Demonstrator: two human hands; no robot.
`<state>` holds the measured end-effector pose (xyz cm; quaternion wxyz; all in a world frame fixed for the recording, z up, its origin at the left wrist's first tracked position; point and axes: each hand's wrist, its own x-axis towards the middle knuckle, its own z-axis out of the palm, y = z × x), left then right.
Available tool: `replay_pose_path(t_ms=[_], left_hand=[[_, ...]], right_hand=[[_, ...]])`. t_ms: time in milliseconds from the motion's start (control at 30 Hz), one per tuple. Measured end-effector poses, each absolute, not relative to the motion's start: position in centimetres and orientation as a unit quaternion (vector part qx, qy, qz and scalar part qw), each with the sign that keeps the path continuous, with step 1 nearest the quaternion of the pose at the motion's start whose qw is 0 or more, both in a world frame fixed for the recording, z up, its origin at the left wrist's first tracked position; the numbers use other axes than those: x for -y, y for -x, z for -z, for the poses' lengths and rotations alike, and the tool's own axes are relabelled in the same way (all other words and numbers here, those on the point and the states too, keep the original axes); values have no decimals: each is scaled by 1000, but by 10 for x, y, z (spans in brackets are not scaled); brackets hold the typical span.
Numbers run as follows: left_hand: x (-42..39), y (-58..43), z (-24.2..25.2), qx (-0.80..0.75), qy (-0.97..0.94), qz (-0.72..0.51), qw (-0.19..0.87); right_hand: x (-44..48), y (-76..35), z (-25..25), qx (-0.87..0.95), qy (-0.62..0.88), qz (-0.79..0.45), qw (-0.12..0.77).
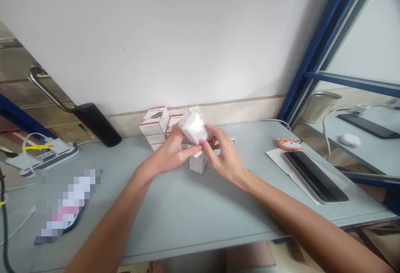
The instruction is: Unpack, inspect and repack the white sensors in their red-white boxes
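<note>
Above the middle of the desk (175,219), a white block in clear plastic wrap (195,128) is held between my two hands. It has a small dark mark on its right side; its exact kind I cannot make out. My left hand (170,150) grips its left side and lower edge. On the right and bottom, the fingers of my right hand (226,152) close on it. Just below and behind stands a small white box (198,163), partly hidden by my hands. White boxes with red edges (154,123) are stacked behind my left hand, against the wall.
To the right, a dark-screened phone (315,177) lies on white paper (275,156) beside an orange animal-faced case (289,144). A black cylinder (96,125), a power strip (53,156) with cables and a pixelated item (68,210) are on the left. A blue-framed mirror (353,81) borders the right.
</note>
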<state>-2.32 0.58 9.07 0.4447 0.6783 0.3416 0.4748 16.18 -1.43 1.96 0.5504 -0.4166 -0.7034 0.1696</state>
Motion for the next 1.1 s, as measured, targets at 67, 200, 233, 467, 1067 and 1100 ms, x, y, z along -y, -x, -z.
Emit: replay_pose_path(t_ms=[67,200,233,467,1067,1100], left_hand=[[-7,24,-92,-353,-737,-392,423],[-9,28,-88,-365,-745,-356,430],[-10,29,-86,-367,-730,-370,443],[-6,31,-67,-366,-732,-477,321],[8,29,-49,-298,-868,-370,-147],[8,29,-47,-294,-864,-377,-157]], right_hand=[[16,-159,-16,696,422,-168,556],[14,-160,-13,684,412,-184,573],[13,-161,-14,689,405,-188,571],[5,-169,-13,778,420,-79,461],[0,-186,-31,850,375,40,369],[-1,-188,-32,848,374,41,374]])
